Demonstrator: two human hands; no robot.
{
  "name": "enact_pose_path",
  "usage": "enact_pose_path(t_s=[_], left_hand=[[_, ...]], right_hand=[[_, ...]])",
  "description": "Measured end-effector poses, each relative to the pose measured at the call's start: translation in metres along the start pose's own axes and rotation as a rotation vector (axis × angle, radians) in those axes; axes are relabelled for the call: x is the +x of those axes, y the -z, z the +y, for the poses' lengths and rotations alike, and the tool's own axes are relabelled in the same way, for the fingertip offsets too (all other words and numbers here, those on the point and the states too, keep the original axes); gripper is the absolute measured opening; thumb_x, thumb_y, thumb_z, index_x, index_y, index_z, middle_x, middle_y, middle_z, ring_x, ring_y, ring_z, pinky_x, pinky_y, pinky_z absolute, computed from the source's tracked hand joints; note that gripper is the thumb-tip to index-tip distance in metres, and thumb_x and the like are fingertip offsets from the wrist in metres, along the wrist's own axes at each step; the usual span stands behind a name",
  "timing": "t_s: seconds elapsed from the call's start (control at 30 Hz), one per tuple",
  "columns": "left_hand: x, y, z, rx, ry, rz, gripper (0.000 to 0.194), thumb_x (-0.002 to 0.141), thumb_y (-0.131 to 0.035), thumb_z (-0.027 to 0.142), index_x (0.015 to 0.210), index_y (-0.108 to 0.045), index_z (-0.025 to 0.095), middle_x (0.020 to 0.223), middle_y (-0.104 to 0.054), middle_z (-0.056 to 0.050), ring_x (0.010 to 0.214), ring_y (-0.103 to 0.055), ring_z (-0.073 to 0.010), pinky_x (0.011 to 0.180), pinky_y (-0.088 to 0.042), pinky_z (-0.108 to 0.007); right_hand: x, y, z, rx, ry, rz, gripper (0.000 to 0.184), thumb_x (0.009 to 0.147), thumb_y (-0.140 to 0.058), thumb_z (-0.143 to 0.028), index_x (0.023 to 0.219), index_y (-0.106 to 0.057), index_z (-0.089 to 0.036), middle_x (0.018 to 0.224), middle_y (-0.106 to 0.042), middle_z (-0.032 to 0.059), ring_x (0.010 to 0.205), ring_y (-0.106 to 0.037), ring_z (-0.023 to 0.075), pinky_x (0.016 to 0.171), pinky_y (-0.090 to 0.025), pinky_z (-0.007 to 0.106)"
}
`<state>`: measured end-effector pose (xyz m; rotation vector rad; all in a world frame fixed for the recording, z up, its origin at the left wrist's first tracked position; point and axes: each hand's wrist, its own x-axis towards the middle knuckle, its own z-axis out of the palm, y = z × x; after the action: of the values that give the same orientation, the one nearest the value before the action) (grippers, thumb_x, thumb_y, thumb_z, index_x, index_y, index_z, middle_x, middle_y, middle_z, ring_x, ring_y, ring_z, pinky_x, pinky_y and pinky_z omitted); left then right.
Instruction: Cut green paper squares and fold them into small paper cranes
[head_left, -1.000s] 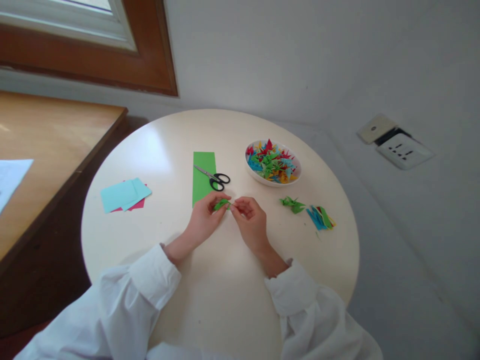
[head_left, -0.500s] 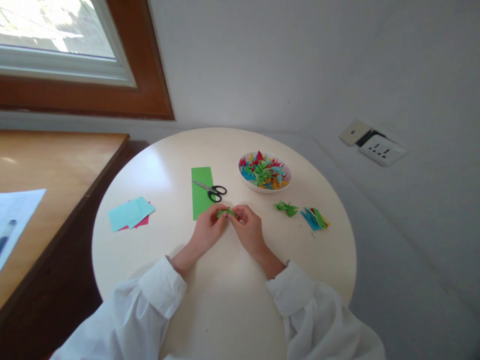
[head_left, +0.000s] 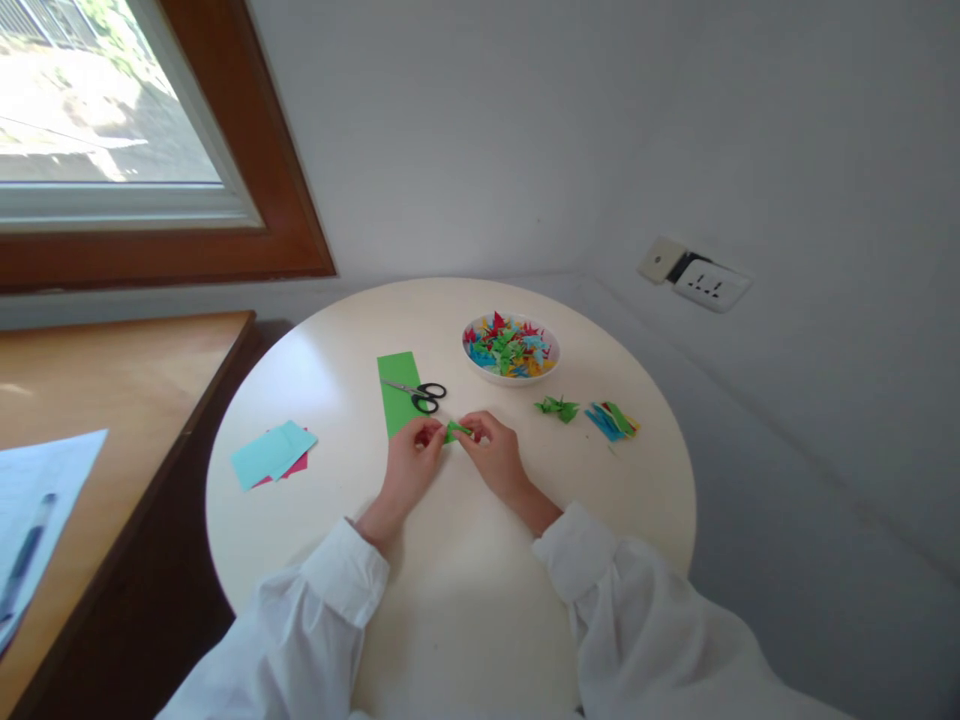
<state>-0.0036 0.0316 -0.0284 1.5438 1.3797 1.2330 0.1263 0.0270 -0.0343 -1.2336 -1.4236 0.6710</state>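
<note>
A small folded piece of green paper (head_left: 454,431) is between my two hands at the middle of the round table. My right hand (head_left: 493,458) pinches it from the right, fingers curled. My left hand (head_left: 411,465) is closed at its left edge, thumb and forefinger together on the paper; its other fingertips are partly hidden. Just beyond my left hand lies a green paper sheet (head_left: 396,385), with black-handled scissors (head_left: 424,397) resting partly on it. Folded green paper cranes (head_left: 557,408) lie to the right of my right hand.
A white bowl (head_left: 510,380) full of colourful paper cranes stands toward the back. Coloured paper strips (head_left: 612,421) lie at the right, light blue and pink paper sheets (head_left: 274,454) at the left. A wooden desk (head_left: 142,370) with a printed sheet and a pen adjoins at the left.
The view has tilted up and shifted a little. My hands have moved slightly apart, and the green paper between them shows a broader face than before.
</note>
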Motion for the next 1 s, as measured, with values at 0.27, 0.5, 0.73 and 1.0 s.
enact_pose_path(t_s=[0.27,0.5,0.73,1.0], left_hand=[[0.0,-0.003,-0.003,-0.153,0.049,-0.036,0.019,0.07,-0.061,0.033,0.071,-0.059,0.014,0.064,-0.06,-0.001,0.059,-0.054,-0.0114,0.056,-0.044,-0.022],[0.0,-0.005,-0.005,-0.3,0.116,-0.034,0.013,0.063,-0.065,0.025,0.067,-0.058,0.015,0.06,-0.06,0.001,0.057,-0.056,-0.0113,0.058,-0.046,-0.024],[-0.002,-0.004,0.001,-0.493,0.234,0.023,0.024,0.056,-0.073,0.026,0.068,-0.057,0.013,0.058,-0.064,0.0,0.056,-0.061,-0.0122,0.064,-0.05,-0.028],[-0.005,-0.007,0.007,-0.627,0.323,-0.017,0.039,0.048,-0.079,0.03,0.072,-0.053,0.014,0.058,-0.066,0.0,0.06,-0.066,-0.0158,0.072,-0.052,-0.033]], right_hand=[[0.0,0.001,-0.003,0.005,0.023,0.045,0.007,0.068,-0.062,-0.027,0.07,-0.065,-0.02,0.068,-0.067,0.001,0.059,-0.055,0.014,0.057,-0.043,0.026],[-0.001,0.001,-0.001,0.011,0.091,0.014,0.006,0.07,-0.062,-0.021,0.074,-0.067,-0.02,0.073,-0.068,0.002,0.062,-0.057,0.0144,0.059,-0.043,0.027],[0.0,0.002,0.002,-0.043,0.169,0.059,0.005,0.071,-0.065,-0.021,0.076,-0.066,-0.019,0.07,-0.063,0.0013,0.059,-0.052,0.0131,0.055,-0.042,0.026],[0.001,0.002,0.01,-0.221,0.464,0.109,0.005,0.076,-0.062,-0.016,0.076,-0.066,-0.02,0.074,-0.062,0.0042,0.075,-0.055,0.0173,0.068,-0.047,0.032]])
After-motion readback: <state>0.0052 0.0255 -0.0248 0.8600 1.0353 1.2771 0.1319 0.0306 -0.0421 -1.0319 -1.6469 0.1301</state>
